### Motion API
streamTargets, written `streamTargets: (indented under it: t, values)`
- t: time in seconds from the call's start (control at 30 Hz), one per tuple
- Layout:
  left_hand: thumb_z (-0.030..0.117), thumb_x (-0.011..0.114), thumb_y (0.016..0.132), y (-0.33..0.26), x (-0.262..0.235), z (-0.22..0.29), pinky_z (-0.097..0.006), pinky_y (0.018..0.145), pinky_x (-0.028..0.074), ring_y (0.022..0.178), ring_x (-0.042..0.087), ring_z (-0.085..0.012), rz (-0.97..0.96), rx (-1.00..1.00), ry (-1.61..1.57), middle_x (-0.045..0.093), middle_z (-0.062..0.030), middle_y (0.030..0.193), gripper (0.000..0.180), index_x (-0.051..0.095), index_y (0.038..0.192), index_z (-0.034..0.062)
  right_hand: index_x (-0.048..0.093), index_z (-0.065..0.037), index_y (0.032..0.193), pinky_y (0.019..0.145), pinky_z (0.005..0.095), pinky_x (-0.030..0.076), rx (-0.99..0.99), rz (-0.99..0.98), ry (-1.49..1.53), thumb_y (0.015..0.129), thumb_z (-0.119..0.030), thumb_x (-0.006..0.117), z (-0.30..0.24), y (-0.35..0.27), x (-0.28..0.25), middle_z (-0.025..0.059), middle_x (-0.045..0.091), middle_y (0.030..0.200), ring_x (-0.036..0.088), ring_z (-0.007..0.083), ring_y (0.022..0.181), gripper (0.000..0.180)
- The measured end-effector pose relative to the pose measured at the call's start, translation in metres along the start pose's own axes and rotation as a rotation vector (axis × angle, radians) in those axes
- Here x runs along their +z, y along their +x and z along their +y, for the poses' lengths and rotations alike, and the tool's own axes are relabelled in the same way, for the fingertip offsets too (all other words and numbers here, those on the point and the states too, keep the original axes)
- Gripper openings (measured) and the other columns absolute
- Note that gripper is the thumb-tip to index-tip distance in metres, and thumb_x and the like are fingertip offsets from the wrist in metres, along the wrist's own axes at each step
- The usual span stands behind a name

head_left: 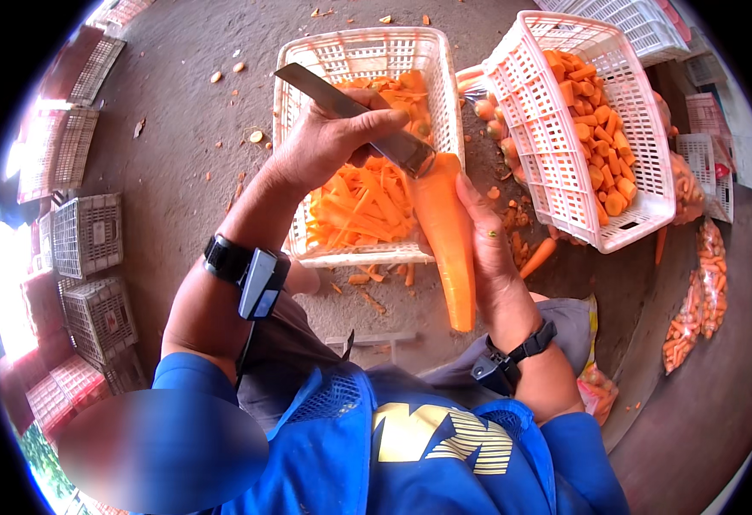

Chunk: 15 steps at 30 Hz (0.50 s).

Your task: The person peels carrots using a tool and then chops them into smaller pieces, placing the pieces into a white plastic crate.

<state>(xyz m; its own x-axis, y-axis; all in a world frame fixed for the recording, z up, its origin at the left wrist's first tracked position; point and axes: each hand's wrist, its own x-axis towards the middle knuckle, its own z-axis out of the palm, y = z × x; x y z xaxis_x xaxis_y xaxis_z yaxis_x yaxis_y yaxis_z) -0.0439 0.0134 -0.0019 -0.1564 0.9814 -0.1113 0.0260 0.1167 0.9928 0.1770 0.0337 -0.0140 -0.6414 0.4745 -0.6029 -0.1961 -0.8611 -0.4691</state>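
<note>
My left hand (333,142) is wrapped round a long flat metal peeler (311,86), one end jutting out at the far left. Its other end meets the upper, thick end of a large peeled carrot (447,240). Fingers of my right hand (492,236) close round the carrot from the right side, its narrow tip pointing down toward me. Both hands are over a white plastic basket (363,39). Wide orange carrot peelings (359,206) lie in that basket. Some left fingers are hidden behind the peeler and hand.
Right of the basket, a tilted white crate (543,163) holds cut carrot pieces (603,154). Bagged carrots (697,292) lie farther right. A loose carrot (539,256) and scraps are on the dirty floor (187,112). Crates (88,232) are stacked along the left.
</note>
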Motion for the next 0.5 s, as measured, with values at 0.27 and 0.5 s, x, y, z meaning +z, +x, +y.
streamTargets:
  t: [0.27, 0.5]
  values:
    - [0.004, 0.072, 0.083, -0.038, 0.053, 0.014, -0.029, 0.067, 0.052, 0.076, 0.064, -0.0148, -0.546, 0.092, -0.196, 0.068, -0.0079, 0.081, 0.012, 0.066, 0.090, -0.0030, 0.046, -0.001, 0.131, 0.100, 0.0345, 0.045, -0.031, -0.159, 0.054, 0.102, -0.047, 0.030, -0.006, 0.018, 0.001, 0.0136, 0.058, 0.121, 0.058, 0.0227, 0.111, 0.057]
    - [0.022, 0.067, 0.089, 0.011, -0.008, -0.018, -0.019, 0.046, 0.039, 0.054, 0.055, -0.0052, -0.273, 0.073, 0.077, 0.066, -0.0013, 0.073, 0.017, 0.071, 0.092, 0.0050, 0.056, -0.006, 0.116, 0.053, 0.0255, 0.049, 0.061, -0.334, 0.020, 0.101, -0.047, 0.035, 0.019, 0.027, -0.023, 0.0051, 0.060, 0.079, 0.057, 0.0149, 0.060, 0.049]
